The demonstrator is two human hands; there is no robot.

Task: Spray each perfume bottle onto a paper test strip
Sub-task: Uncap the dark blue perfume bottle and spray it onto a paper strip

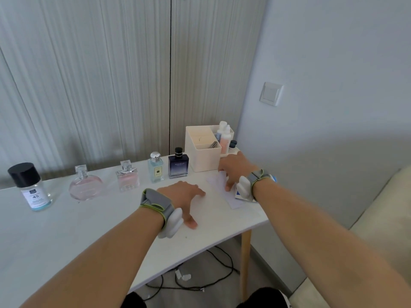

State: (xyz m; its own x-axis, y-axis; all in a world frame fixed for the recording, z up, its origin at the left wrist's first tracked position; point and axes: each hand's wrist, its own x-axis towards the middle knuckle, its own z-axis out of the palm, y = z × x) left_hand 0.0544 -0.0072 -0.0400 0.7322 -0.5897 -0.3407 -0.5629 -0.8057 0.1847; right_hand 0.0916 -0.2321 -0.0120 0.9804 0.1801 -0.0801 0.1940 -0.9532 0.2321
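- A white table (89,230) with a wooden leg (245,263) stood in a room corner, with pale wardrobe doors (111,85) behind it and a plain wall (333,63) carrying a light switch (270,94) at its right.
- Dark cables (211,274) lay on the floor under the table's near right corner.
- Five bottles stood in a row along the back edge. From the left they were a black-capped clear bottle (33,187), a round pink bottle (85,185), a square pink bottle (127,177), a pale blue bottle (155,167) and a dark blue bottle (178,164).
- A cream organizer (201,158) sat at the back right corner. White bottles (224,134) stood in its rear compartment and small dark-capped jars (232,143) in its low side tray.
- The paper test strips (222,192) lay near the right edge, in front of the organizer.
- The right hand (233,170) touched the strips with bent fingers; whether it pinched them I cannot tell.
- The left hand (181,196) rested flat on the table, its fingers relaxed and slightly apart.
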